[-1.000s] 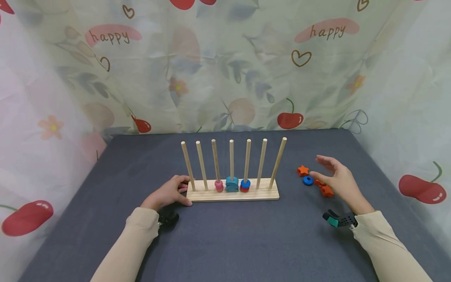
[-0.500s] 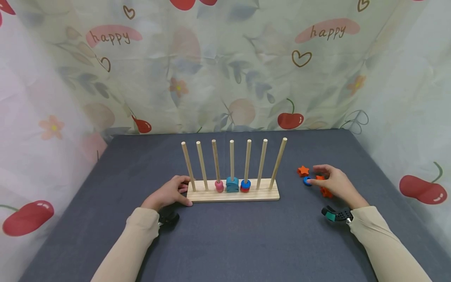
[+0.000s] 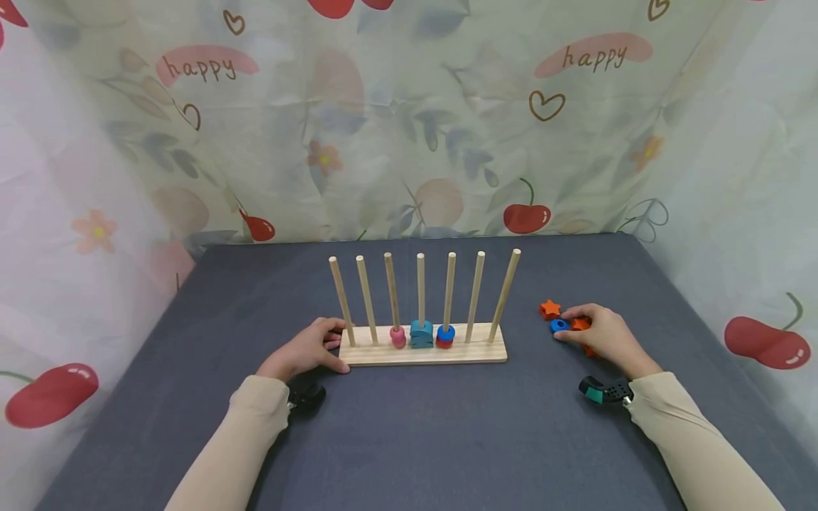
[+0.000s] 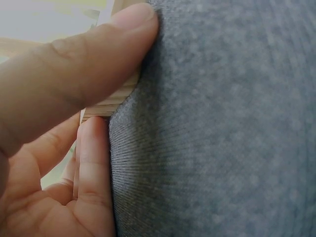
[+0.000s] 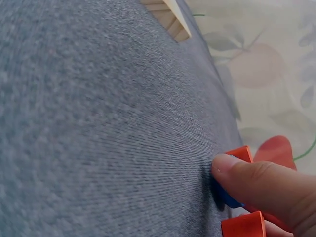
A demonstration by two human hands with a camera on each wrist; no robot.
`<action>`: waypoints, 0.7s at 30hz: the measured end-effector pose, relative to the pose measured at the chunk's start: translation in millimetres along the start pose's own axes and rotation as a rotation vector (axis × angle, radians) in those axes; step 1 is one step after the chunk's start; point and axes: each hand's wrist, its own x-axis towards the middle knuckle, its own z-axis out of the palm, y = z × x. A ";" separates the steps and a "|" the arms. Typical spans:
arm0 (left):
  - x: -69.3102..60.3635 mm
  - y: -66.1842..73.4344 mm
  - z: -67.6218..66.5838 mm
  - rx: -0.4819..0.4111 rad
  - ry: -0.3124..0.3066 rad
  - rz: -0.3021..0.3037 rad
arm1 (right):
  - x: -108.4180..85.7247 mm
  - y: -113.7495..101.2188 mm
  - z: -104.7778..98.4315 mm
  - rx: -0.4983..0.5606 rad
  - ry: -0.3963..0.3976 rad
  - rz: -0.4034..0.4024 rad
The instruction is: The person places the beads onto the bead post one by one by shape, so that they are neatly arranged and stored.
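Note:
A wooden base [image 3: 473, 353] with several upright pegs stands mid-table, bearing a pink piece [image 3: 397, 337], teal pieces [image 3: 422, 334] and a blue ring over a red one [image 3: 445, 336]. My left hand [image 3: 308, 349] grips the base's left end, thumb at the front; in the left wrist view the thumb [image 4: 84, 74] lies along the wood. On the right, my right hand [image 3: 607, 337] pinches a blue ring [image 3: 559, 326] at table level; the right wrist view shows the thumb against the blue ring [image 5: 228, 197]. Orange pieces lie around it, one star-shaped [image 3: 549, 309].
Another orange piece [image 3: 580, 324] lies beside the blue ring, and one more [image 3: 589, 351] is partly under my right hand. A dark cloth covers the table [image 3: 409, 440]. A patterned curtain [image 3: 383, 142] hangs behind and at both sides.
My right hand has lowered and moved left, its thumb and fingers closing round the blue ring. The left hand and the base have stayed where they were.

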 end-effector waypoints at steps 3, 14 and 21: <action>-0.1 -0.1 -0.2 0.000 0.000 0.003 | 1.4 -0.1 1.7 -0.009 0.013 -0.009; 0.5 -0.1 0.3 -0.007 -0.006 0.001 | -2.7 -9.1 -9.7 0.009 -0.001 0.023; 0.0 0.0 -0.3 -0.004 -0.003 0.004 | -8.0 -34.5 -32.0 0.130 0.005 0.070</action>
